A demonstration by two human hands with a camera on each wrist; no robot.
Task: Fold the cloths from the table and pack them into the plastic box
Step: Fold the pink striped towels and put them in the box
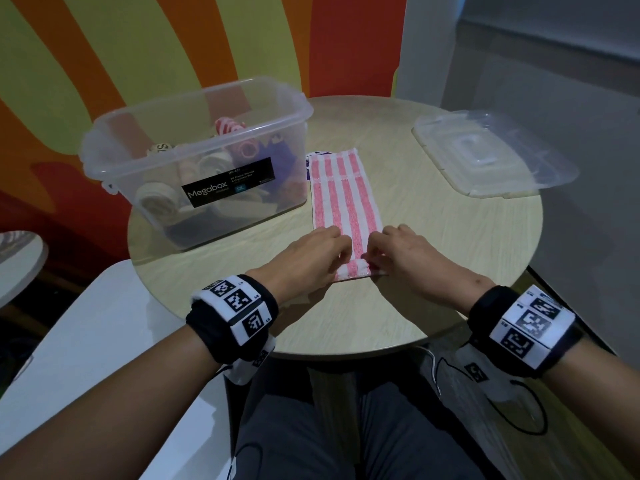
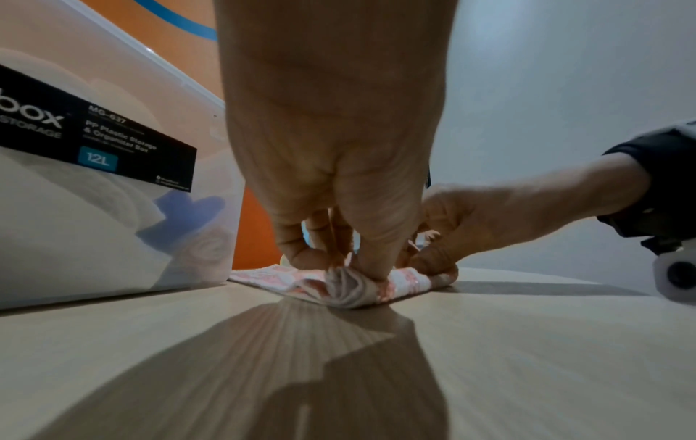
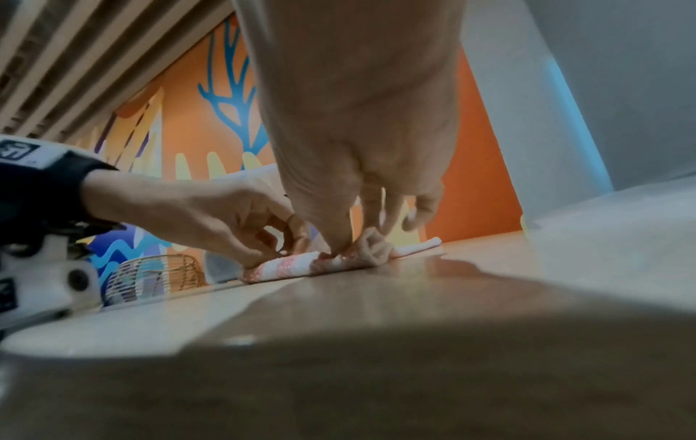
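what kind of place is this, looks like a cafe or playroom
Hard to say: perhaps a casual lounge or play area. A bright striped mural covers the wall, the table is small and round, and a wire basket sits nearby.

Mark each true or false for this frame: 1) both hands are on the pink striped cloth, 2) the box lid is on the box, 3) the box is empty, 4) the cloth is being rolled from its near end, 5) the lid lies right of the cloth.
1) True: the left hand and right hand both pinch the pink striped cloth.
2) False: the plastic box is open; the lid lies on the table.
3) False: rolled cloths already sit inside.
4) True: the near end is curled into a small roll.
5) True.
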